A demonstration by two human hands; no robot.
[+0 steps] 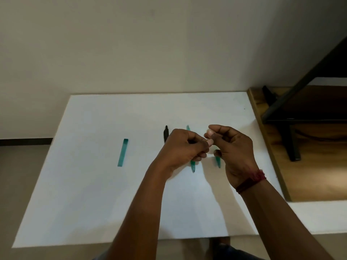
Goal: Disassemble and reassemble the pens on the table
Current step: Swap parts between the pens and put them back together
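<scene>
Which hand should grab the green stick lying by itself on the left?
Probably the left hand. It hovers nearer the lone green stick. The right hand is farther away, above another green pen part.

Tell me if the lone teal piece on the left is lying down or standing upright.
Lying down: the teal piece rests with its full length flat on the table, nothing touching it.

White tbl (84, 194) w/ teal pen barrel (123, 152), black pen (166, 135), red wristband (251, 182), brown floor (319, 175).
</scene>
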